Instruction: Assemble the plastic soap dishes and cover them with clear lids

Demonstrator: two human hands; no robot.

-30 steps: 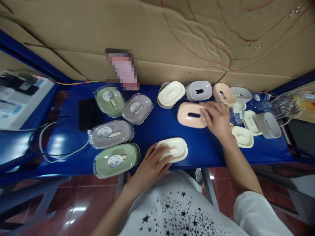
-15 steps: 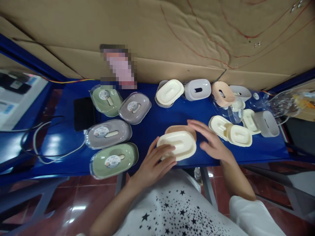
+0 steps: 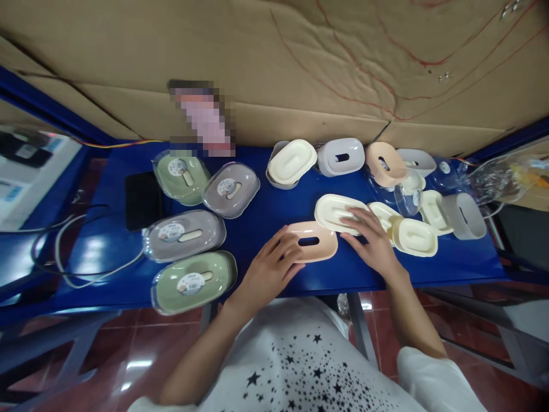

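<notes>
Left hand [image 3: 272,264]: grip part closed on left end of orange lid [image 3: 323,249], lid slot-up on counter [image 3: 253,226], near front edge. Right hand [image 3: 372,239]: grip part closed on right end of cream tray [image 3: 333,212], thumb low, fingers on top. Tray sits beyond lid, overlapping its far right corner in view; contact, can't tell. Risks: tray clips lid or knocks 2 cream pieces [image 3: 416,237] at right; loose fingertip hold, tray slips.

White shirt [image 3: 295,355] with black stars
</notes>
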